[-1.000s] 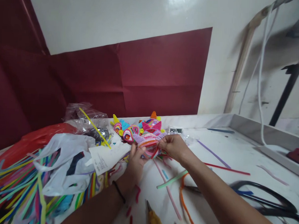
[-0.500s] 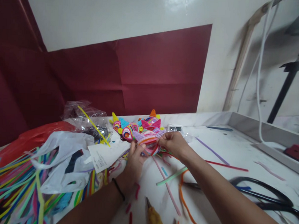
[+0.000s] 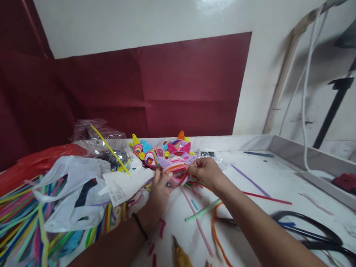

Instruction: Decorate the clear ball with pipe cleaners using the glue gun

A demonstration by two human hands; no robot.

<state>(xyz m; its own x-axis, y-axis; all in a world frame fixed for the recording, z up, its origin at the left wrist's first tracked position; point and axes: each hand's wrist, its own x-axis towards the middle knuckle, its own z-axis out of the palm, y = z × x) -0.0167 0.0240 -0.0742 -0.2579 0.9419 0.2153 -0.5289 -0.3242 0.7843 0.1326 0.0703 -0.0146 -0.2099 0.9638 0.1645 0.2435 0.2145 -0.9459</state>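
Both hands are on a pink, purple and orange pipe-cleaner craft piece (image 3: 178, 165), held just above the table (image 3: 203, 233). My left hand (image 3: 160, 186) grips its lower left edge, with thumb and fingers closed. At its right side, my right hand (image 3: 204, 171) pinches it close to a red pipe-cleaner strand; the fingertips are partly hidden. Right behind lie several finished-looking pipe-cleaner pieces (image 3: 153, 156) with coloured points and eye-like spirals. A red pipe cleaner (image 3: 269, 198) and a pale green one (image 3: 202, 211) lie near my right forearm.
Black-handled scissors (image 3: 309, 226) lie at the right. A yellow tool with a dark pointed tip (image 3: 182, 259) is at the front. Many loose pipe cleaners (image 3: 17, 221), a white plastic bag (image 3: 75, 184) and a red bag (image 3: 47, 159) fill the left. A raised rim (image 3: 318, 163) borders the table.
The view has shifted slightly. Both hands keep the same grip on the craft piece, with hardly any visible movement.
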